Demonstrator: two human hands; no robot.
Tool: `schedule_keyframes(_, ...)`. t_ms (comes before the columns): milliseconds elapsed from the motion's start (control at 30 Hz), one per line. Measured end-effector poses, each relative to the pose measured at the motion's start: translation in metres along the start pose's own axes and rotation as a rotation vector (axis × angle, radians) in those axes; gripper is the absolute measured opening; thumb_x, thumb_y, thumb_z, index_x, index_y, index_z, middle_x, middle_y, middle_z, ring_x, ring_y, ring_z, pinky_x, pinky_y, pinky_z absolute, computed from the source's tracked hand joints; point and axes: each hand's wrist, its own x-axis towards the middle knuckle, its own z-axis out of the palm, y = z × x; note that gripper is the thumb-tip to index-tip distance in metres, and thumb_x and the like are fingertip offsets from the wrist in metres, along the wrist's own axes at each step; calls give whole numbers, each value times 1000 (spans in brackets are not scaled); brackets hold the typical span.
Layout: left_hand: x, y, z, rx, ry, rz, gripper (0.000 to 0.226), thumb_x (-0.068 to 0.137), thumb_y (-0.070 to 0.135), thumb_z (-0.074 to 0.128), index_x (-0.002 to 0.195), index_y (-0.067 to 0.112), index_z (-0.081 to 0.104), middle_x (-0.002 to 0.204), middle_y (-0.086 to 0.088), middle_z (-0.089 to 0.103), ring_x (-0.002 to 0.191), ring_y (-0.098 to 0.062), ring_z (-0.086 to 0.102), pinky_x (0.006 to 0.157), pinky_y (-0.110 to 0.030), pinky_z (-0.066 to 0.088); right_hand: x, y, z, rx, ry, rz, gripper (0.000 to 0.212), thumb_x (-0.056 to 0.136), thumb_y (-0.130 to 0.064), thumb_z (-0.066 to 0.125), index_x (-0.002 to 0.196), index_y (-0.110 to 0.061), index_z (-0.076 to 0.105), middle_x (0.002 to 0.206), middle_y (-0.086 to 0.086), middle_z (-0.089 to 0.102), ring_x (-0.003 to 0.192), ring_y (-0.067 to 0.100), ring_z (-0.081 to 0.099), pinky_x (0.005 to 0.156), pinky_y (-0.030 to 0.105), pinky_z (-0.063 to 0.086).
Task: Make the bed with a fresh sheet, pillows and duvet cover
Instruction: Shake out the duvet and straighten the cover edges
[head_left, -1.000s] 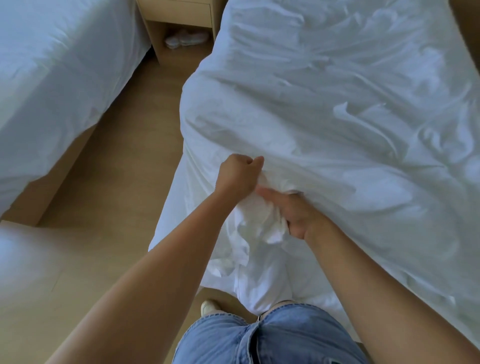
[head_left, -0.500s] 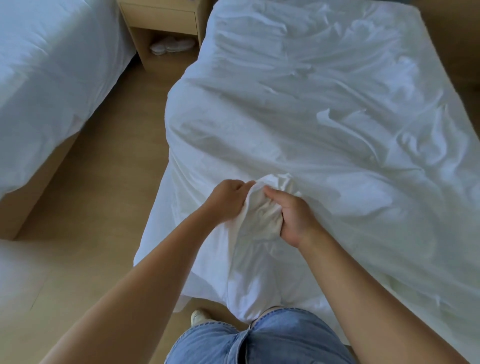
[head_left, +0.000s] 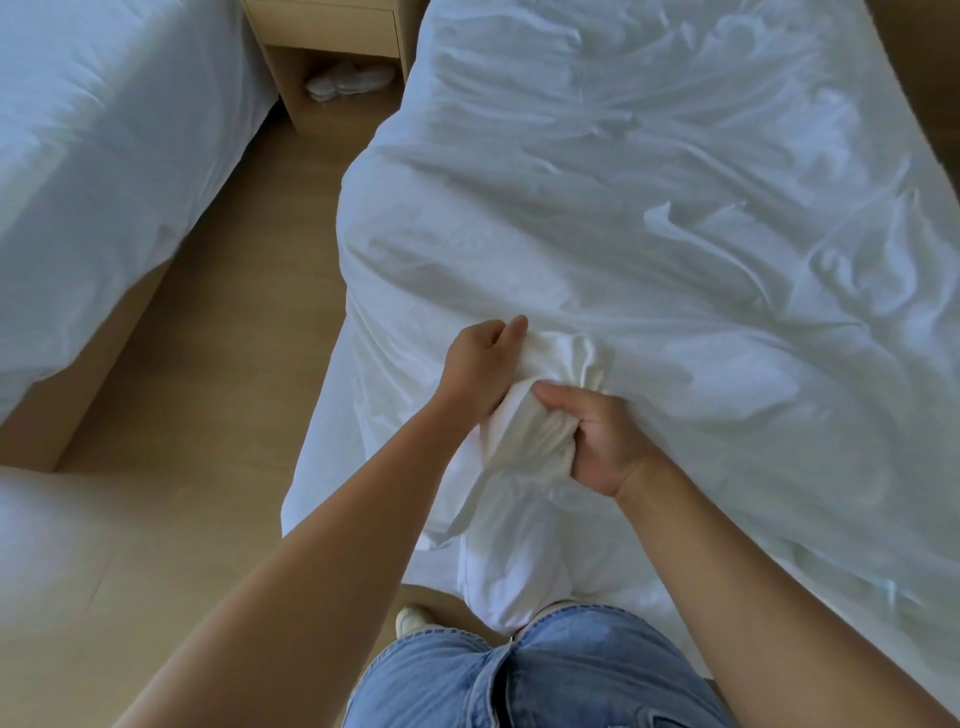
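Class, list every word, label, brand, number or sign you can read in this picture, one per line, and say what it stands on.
None can be read.
The white bedding, the second bed, the wooden nightstand and the blue denim clothing show no print.
The pale slippers under the nightstand are too small and blurred to show any marking.
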Motion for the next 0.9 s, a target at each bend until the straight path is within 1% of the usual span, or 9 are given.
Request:
schedule_keyframes(100, 2, -4, -3, 241, 54, 115, 49, 96, 32, 47, 54, 17, 27, 48, 7, 29, 44, -8, 26, 45, -23, 24, -5, 13, 6, -152, -39, 76, 25, 68, -20, 68, 92, -14, 75, 92, 6, 74, 84, 19, 71, 68, 28, 57)
schedule_keyframes(267, -1, -10, 0, 283, 46, 191, 49, 96, 30, 49, 52, 20, 29, 45, 9, 38, 43, -6, 36, 45, -20, 26, -7, 13, 6, -395, -192, 220, 32, 61, -17, 78, 92, -16, 72, 94, 3, 74, 89, 16, 70, 74, 25, 56)
schedule_keyframes(333, -2, -9, 0, 259, 81, 193, 50, 96, 29, 49, 52, 20, 27, 43, 8, 34, 41, -6, 34, 42, -18, 24, -6, 17, 7, -362, -187, 220, 25, 63, -11, 76, 88, -14, 75, 92, 4, 74, 87, 16, 70, 74, 26, 56)
schedule_keyframes(433, 0, -9, 0, 144, 171, 116, 50, 95, 30, 49, 53, 19, 23, 41, 8, 26, 41, -8, 26, 42, -21, 21, -3, 17, 6, -209, -146, 95, 17, 70, -3, 73, 82, -14, 78, 89, 5, 74, 84, 18, 71, 72, 28, 57)
schedule_keyframes(533, 0, -15, -5, 39, 190, 55, 50, 95, 31, 47, 53, 18, 22, 36, 11, 27, 40, -7, 26, 40, -18, 23, 2, 16, 2, -85, -111, 102, 28, 61, -5, 64, 86, -9, 75, 88, 13, 70, 83, 25, 68, 81, 34, 55)
schedule_keyframes(633, -3, -22, -11, 158, 126, 80, 51, 95, 31, 47, 53, 19, 22, 39, 9, 26, 39, -8, 26, 39, -18, 22, 1, 21, 4, -126, -98, 214, 50, 47, -11, 68, 96, -1, 62, 87, 19, 57, 83, 29, 57, 84, 35, 46)
schedule_keyframes(733, -8, -27, -17, 321, 110, 56, 45, 97, 33, 46, 58, 17, 31, 52, 7, 35, 49, -10, 33, 49, -25, 27, -1, 26, 6, -210, -128, 223, 21, 68, -19, 72, 87, -11, 77, 88, 9, 72, 83, 20, 69, 74, 28, 55)
schedule_keyframes(833, -30, -41, -35, 368, 297, 77, 15, 94, 30, 52, 89, 16, 51, 86, 6, 49, 78, -14, 49, 68, -28, 39, 0, 46, 10, -319, 108, 161, 18, 80, -30, 68, 88, -16, 77, 94, 4, 74, 93, 20, 69, 86, 33, 54)
schedule_keyframes(900, -63, -53, -41, 275, 364, 116, 10, 89, 30, 56, 92, 23, 49, 87, 12, 49, 81, -8, 50, 68, -22, 39, 1, 69, 11, -307, 311, 85, 26, 81, -40, 68, 94, -19, 75, 97, 1, 74, 100, 20, 67, 97, 39, 47)
